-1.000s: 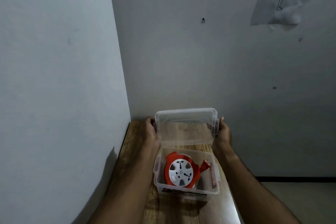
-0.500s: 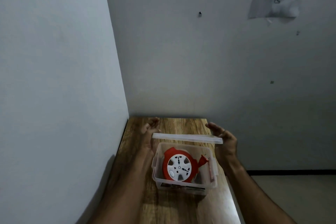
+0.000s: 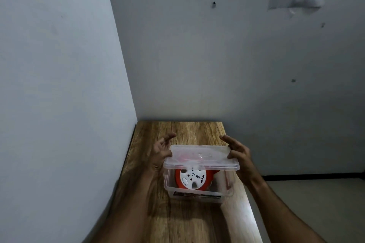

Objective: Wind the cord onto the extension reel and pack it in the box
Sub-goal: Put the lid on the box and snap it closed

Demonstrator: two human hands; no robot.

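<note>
**Lid lowered over box**

Since 0.5 s ago, lid (image 3: 200, 157) has tilted down, near edge still raised. One clear plastic box (image 3: 194, 191) on wooden table (image 3: 183, 221) holds one round red-white reel (image 3: 192, 180). Left hand (image 3: 161, 153) and right hand (image 3: 240, 153) each hold a lid end, fingers extended.

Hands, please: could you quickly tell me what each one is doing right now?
Left hand: fingers spread, thumb against the lid's left edge; grip cannot be told.
Right hand: fingers extended, thumb against the lid's right edge; grip cannot be told.
</note>
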